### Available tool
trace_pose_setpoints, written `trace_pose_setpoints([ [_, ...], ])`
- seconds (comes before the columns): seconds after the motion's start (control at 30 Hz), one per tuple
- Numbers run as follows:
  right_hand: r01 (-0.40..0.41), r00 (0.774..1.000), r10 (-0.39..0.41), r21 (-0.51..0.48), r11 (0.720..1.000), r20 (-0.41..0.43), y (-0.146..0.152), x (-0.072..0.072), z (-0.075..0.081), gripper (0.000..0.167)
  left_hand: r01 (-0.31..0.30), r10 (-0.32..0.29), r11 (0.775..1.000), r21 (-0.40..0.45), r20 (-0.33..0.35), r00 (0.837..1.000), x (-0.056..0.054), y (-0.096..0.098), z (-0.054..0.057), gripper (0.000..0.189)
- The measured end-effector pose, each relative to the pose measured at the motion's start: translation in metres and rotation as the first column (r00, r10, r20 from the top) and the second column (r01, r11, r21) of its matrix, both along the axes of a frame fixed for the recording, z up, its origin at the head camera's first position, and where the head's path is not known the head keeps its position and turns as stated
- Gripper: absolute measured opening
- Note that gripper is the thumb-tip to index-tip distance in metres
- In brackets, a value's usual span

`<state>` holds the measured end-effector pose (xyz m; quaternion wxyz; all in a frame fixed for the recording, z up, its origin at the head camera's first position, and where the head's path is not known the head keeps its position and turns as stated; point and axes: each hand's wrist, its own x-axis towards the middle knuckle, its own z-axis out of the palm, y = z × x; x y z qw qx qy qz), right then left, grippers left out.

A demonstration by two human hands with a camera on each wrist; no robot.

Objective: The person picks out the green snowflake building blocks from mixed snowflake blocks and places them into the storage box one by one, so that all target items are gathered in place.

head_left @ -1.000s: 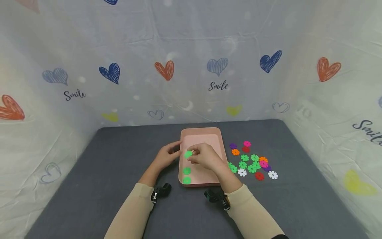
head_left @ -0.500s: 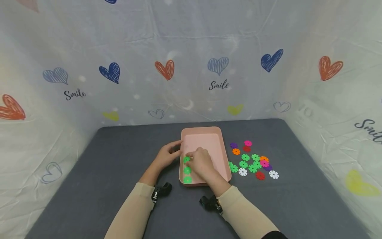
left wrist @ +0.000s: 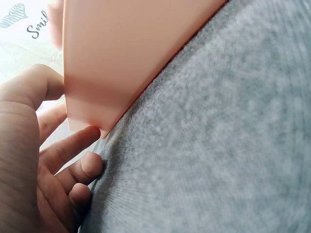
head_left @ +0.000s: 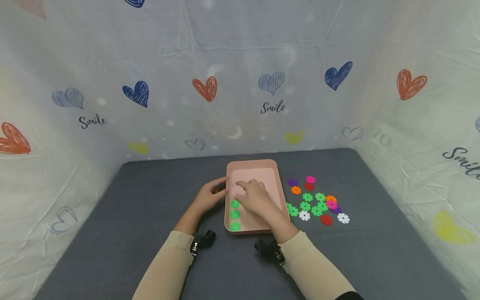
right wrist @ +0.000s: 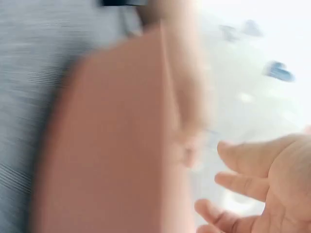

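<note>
Three green notched plastic discs (head_left: 235, 215) lie in a column along the left side of the pink tray (head_left: 279, 183). My right hand (head_left: 256, 199) hovers over the tray beside the farthest disc, fingers extended and apart, holding nothing. In the right wrist view its fingers (right wrist: 243, 187) are spread beyond the blurred tray wall. My left hand (head_left: 207, 198) rests at the tray's left edge with relaxed fingers. Its thumb and fingertips touch the outer wall (left wrist: 112, 58) in the left wrist view.
Right of the tray, loose notched discs lie scattered on the dark grey table cloth (head_left: 168, 179): several green discs (head_left: 307, 197), white discs (head_left: 304, 216), red discs (head_left: 326, 220), plus orange, pink and purple ones. A printed curtain (head_left: 240, 54) surrounds the table.
My right hand lowered a green disc into the tray above two others, let it go, then lifted slightly to the right. My left hand has stayed at the tray's edge.
</note>
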<state>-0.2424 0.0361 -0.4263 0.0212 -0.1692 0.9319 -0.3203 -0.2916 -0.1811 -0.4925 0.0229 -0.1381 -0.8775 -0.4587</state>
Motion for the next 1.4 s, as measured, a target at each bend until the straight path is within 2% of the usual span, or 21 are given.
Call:
trace_pose_setpoints([
  [0.17, -0.053, 0.999, 0.051, -0.163, 0.985, -0.017, 0.036, -0.004, 0.029, 0.045, -0.01, 0.01, 1.0, 0.009, 0.003, 1.0, 0.001, 0.0, 0.0, 0.052],
  [0.33, -0.056, 0.998, 0.062, -0.26, 0.964, 0.016, 0.085, -0.01, 0.042, 0.042, -0.006, 0.007, 1.0, 0.014, -0.009, 1.0, 0.0, 0.001, 0.001, 0.051],
  [0.43, -0.004, 0.998, 0.017, -0.228, 0.974, 0.053, 0.112, -0.014, 0.042, 0.04, -0.003, 0.003, 1.0, 0.012, -0.008, 1.0, 0.0, 0.002, 0.0, 0.05],
  [0.6, 0.076, 0.987, -0.063, -0.087, 0.993, 0.145, 0.145, -0.019, 0.031, 0.031, -0.004, 0.004, 1.0, 0.014, -0.009, 1.0, -0.001, 0.002, 0.0, 0.052],
  [0.77, 0.027, 0.947, -0.022, -0.013, 1.0, 0.319, 0.146, -0.021, 0.013, 0.025, -0.009, 0.008, 1.0, 0.013, 0.004, 1.0, 0.0, 0.002, 0.0, 0.053],
  [0.87, -0.026, 0.929, 0.013, 0.03, 0.999, 0.37, 0.136, -0.023, 0.003, 0.018, -0.014, 0.013, 1.0, 0.015, 0.012, 1.0, 0.001, 0.001, 0.0, 0.053],
  [0.93, -0.051, 0.932, 0.022, 0.07, 0.996, 0.362, 0.13, -0.026, -0.004, 0.015, -0.018, 0.017, 1.0, 0.016, 0.014, 1.0, 0.002, 0.001, 0.0, 0.053],
  [1.0, -0.064, 0.937, 0.027, 0.092, 0.994, 0.349, 0.127, -0.028, -0.007, 0.024, -0.019, 0.019, 1.0, 0.017, 0.016, 1.0, 0.002, 0.001, 0.0, 0.052],
  [1.13, -0.027, 0.943, -0.002, 0.083, 0.996, 0.332, 0.13, -0.028, -0.006, 0.035, -0.018, 0.017, 1.0, 0.019, 0.013, 1.0, 0.003, 0.001, -0.001, 0.051],
  [1.23, 0.027, 0.955, -0.045, 0.066, 0.997, 0.294, 0.138, -0.025, 0.003, 0.035, -0.018, 0.018, 1.0, 0.018, 0.006, 1.0, 0.004, 0.001, -0.001, 0.051],
  [1.4, 0.118, 0.973, -0.12, 0.025, 0.993, 0.197, 0.145, -0.019, 0.027, 0.013, -0.028, 0.027, 0.999, 0.017, 0.017, 0.999, 0.003, 0.002, 0.0, 0.051],
])
